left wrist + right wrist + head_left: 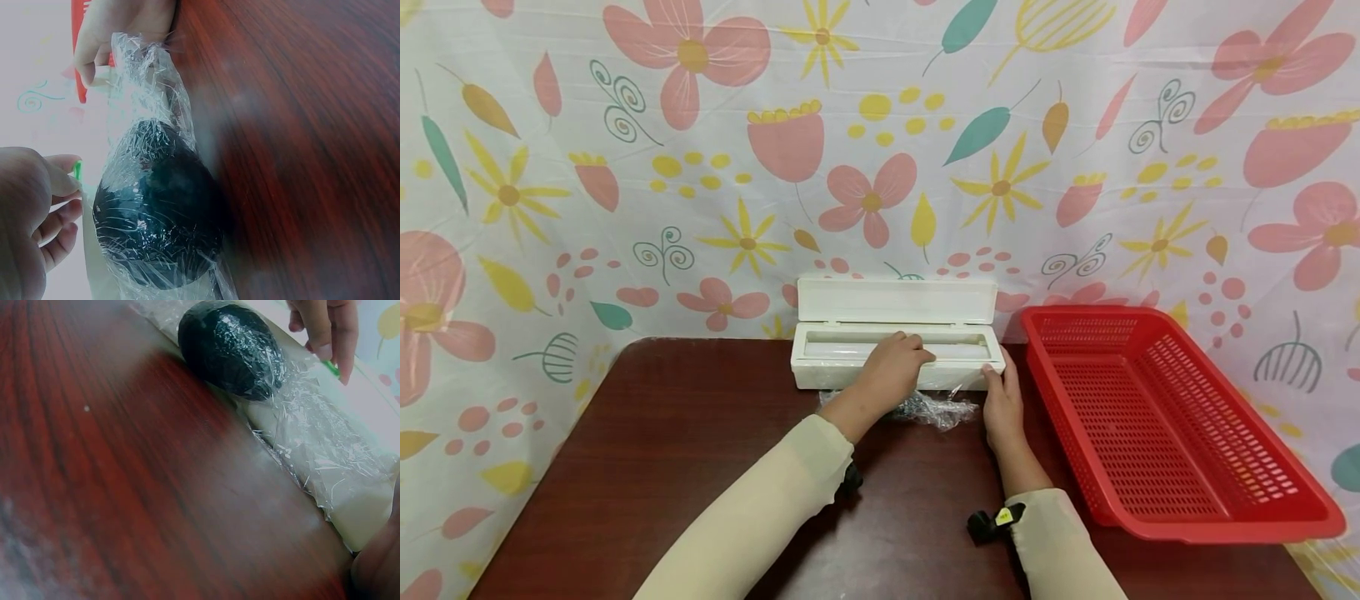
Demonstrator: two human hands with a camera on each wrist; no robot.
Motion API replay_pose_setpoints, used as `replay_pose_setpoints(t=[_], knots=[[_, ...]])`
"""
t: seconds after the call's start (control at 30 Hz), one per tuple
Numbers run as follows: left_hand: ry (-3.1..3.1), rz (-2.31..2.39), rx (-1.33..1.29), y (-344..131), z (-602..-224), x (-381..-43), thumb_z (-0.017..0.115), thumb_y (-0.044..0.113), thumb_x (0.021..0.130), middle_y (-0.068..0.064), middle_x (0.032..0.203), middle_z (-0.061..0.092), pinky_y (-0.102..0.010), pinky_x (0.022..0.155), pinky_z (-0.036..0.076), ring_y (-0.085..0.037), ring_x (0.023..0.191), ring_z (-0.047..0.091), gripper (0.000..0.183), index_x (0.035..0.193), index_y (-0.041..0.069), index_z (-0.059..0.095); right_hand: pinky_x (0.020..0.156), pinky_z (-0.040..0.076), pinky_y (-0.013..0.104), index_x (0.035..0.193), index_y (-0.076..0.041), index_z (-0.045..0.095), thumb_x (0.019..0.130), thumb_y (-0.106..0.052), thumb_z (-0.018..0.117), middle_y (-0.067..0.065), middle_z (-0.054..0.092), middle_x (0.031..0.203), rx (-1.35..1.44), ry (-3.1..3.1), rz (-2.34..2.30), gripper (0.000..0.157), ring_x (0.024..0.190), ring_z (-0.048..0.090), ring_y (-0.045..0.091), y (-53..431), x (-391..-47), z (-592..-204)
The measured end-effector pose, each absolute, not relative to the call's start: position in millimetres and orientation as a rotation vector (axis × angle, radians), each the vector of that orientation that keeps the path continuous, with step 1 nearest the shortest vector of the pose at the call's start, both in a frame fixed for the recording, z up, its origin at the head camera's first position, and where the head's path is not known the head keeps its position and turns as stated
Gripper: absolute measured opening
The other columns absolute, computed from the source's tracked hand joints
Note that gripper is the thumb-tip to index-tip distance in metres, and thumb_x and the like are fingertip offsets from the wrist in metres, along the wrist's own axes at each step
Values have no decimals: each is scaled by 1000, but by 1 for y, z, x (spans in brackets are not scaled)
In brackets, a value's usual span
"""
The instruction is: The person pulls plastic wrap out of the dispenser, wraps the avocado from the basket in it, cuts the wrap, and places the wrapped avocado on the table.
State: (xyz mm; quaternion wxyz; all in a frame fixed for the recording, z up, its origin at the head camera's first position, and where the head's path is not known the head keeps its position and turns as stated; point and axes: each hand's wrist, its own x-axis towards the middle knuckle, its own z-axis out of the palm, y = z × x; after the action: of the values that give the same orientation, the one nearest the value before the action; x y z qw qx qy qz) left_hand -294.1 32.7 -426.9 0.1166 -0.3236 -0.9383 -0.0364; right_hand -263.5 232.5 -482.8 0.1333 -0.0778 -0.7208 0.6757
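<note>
The left hand (887, 371) reaches over the front edge of a long white box (820, 375), its thumb and forefinger closed in a pinch on a small green tab (77, 170), the other fingers bent loosely alongside. To its right, the right hand (1003, 408) grips the right end of the same box, thumb on the front face and fingers along the end wall, so it is closed only as far as the box corner allows. Just beyond the left hand, a pale roll (842, 350) lies inside the box, and farther past that hand the lid (895, 300) stands raised. On the near side of the left hand and below it, a dark, smooth, rounded object (159, 200) sits in front of the box, wrapped in crinkled clear film (951, 412) that bunches out towards the right hand; from the head view the left hand and wrist hide most of this object. A red perforated basket (1225, 532) is to the right of the right hand, near it but apart. Both hands work above a dark reddish-brown tabletop (700, 467), and beyond them hangs a flower-patterned cloth (872, 125).
</note>
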Motion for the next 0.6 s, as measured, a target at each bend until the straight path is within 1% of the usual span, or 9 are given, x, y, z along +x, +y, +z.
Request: replay_pose_setpoints(t=[0.4,0.6], knots=[[-2720,-127,-952,30,-428,-294,56,6,101,3,112,67,-26,86,50,-16,92,57,35,127,23,71,123,19,45,159,-10,31,105,-13,47,14,36,160,-228,-2096,1948,56,145,30,26,232,-261,-480],[-2702,-137,-953,28,-428,-294,55,4,101,2,111,68,-26,85,50,-16,91,57,35,125,22,73,124,18,45,159,-12,31,105,-14,47,13,36,161,-234,-2104,1943,56,146,30,25,233,-262,-481]])
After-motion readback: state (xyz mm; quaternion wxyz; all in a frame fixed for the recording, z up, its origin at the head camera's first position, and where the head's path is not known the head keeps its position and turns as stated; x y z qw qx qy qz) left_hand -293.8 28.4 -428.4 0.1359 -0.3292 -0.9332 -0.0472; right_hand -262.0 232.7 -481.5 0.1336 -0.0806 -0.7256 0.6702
